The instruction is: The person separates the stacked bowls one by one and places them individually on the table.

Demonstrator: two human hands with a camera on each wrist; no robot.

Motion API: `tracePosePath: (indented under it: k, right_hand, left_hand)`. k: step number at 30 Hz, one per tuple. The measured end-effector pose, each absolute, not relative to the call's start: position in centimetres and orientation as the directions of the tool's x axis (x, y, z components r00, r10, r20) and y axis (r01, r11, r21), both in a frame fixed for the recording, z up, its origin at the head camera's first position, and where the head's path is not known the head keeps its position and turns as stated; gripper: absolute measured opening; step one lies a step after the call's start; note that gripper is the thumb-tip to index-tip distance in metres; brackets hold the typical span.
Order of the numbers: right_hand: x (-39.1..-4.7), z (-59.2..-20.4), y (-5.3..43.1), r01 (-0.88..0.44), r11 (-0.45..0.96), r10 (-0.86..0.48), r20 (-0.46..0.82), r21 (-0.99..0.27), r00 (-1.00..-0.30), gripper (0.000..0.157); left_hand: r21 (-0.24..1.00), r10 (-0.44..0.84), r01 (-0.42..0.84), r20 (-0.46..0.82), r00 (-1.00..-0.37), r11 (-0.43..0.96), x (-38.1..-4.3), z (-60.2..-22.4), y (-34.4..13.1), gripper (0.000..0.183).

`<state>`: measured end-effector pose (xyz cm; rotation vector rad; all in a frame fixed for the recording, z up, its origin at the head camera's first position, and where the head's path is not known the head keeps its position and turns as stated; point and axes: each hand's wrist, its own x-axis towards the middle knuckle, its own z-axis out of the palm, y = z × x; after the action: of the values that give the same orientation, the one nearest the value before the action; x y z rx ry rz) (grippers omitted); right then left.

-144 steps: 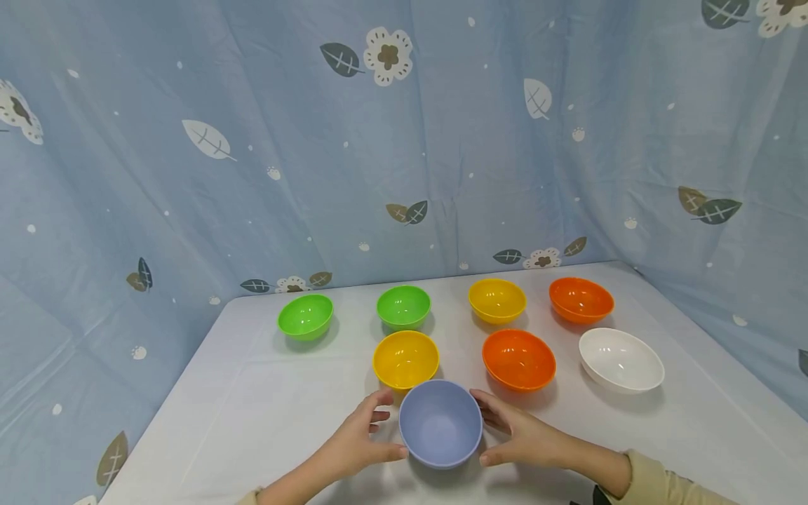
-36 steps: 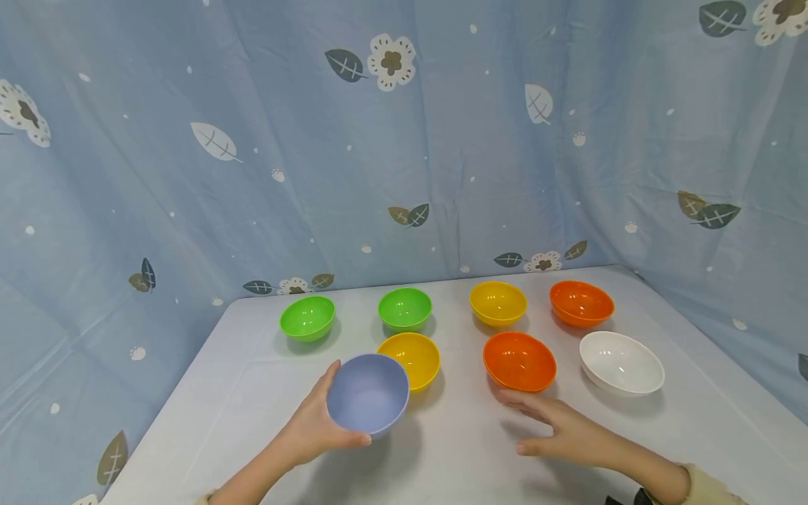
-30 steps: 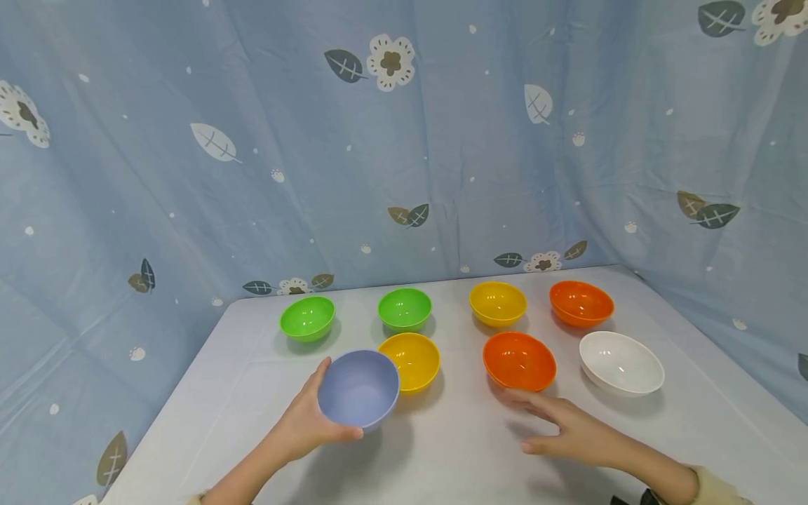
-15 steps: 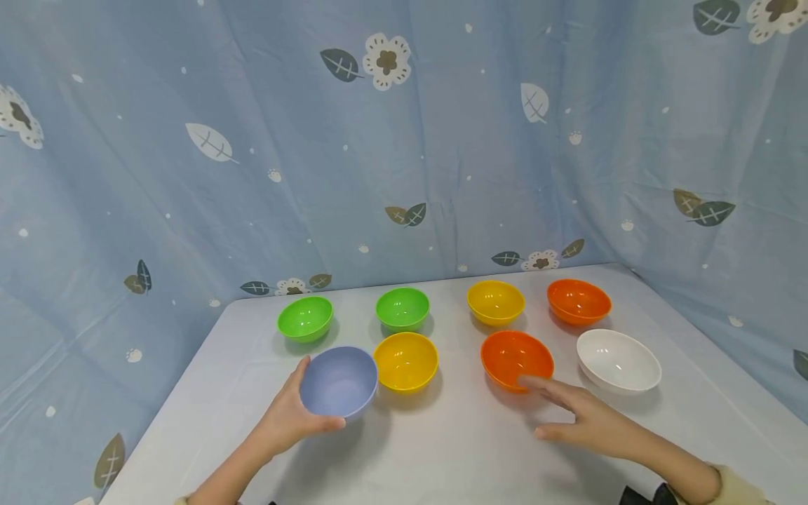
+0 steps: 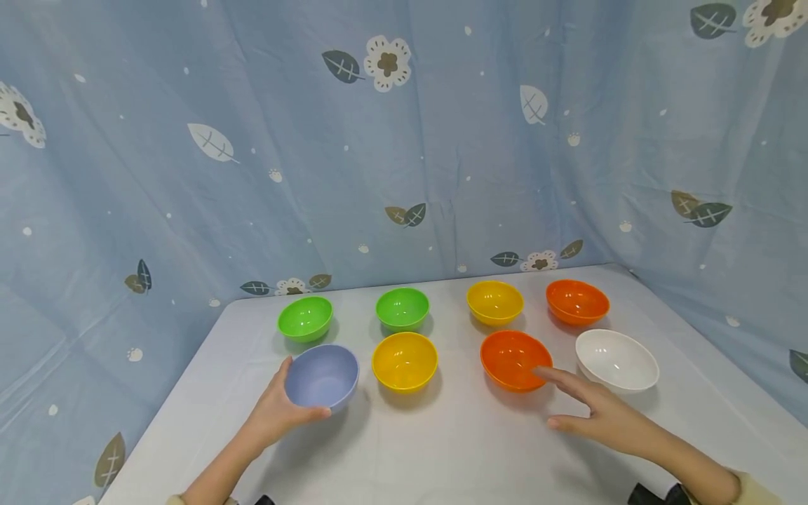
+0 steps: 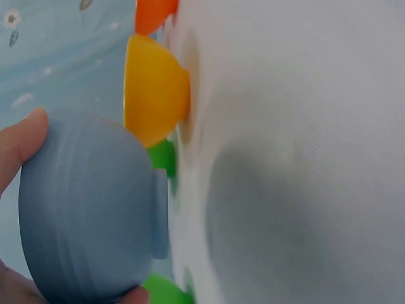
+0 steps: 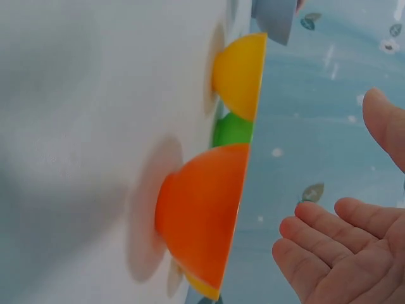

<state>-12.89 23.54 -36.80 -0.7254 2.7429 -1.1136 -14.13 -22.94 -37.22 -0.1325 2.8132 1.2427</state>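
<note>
My left hand [image 5: 278,412] grips a periwinkle-blue bowl [image 5: 322,377] by its left side, thumb at the near rim. In the left wrist view the blue bowl [image 6: 88,209] hangs clear of the table, its shadow below. My right hand [image 5: 606,414] is spread with nothing in it, fingertips overlapping the near orange bowl [image 5: 514,361] in the head view. The right wrist view shows the right palm [image 7: 354,259] apart from the orange bowl [image 7: 205,209]. A yellow bowl [image 5: 405,362] stands between the hands, right of the blue bowl.
Along the back stand two green bowls, the left one [image 5: 306,319] and the right one [image 5: 402,309], a yellow bowl [image 5: 495,303] and an orange bowl [image 5: 577,302]. A white bowl [image 5: 616,360] is at the right. A blue patterned curtain [image 5: 404,140] hangs behind the white table [image 5: 404,449].
From the middle front, where both hands flanked it, the blue bowl was lifted by my left hand and carried left, past the yellow bowl. My right hand has drawn away to the right.
</note>
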Motion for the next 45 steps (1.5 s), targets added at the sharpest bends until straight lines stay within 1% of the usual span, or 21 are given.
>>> tracePosePath:
  k: [3,6,10,22,37,45]
  right_hand:
    - [-12.9,-36.9,23.8,-0.406,0.627,-0.455,0.110,-0.664,-0.884,0.063]
    - [-12.9,-36.9,24.1,-0.432,0.648,-0.446,0.148,-0.627,-0.883,0.063]
    - [-13.0,-36.9,24.4,-0.438,0.679,-0.429,0.166,-0.590,-0.888,0.063]
    - [-13.3,-36.9,24.6,-0.409,0.717,-0.381,0.174,-0.564,-0.908,0.065]
    - [-14.0,-37.3,25.1,-0.465,0.744,-0.377,0.274,-0.479,-0.885,0.064]
    - [-14.3,-37.2,25.2,-0.461,0.752,-0.373,0.272,-0.471,-0.887,0.064]
  left_hand:
    - [0.737,-0.063,-0.115,-0.098,-0.993,0.666,-14.2,-37.5,-23.5,0.121]
    - [0.734,-0.066,-0.120,-0.103,-0.993,0.669,-14.3,-37.6,-23.9,0.121]
    - [0.730,-0.074,-0.132,-0.111,-0.991,0.671,-14.4,-37.9,-24.4,0.121]
    - [0.732,-0.095,-0.167,-0.139,-0.986,0.660,-15.0,-38.7,-25.8,0.123]
    - [0.730,-0.103,-0.201,-0.178,-0.979,0.653,-15.9,-39.6,-27.1,0.124]
    - [0.715,-0.105,-0.245,-0.235,-0.966,0.655,-16.0,-39.5,-27.8,0.122]
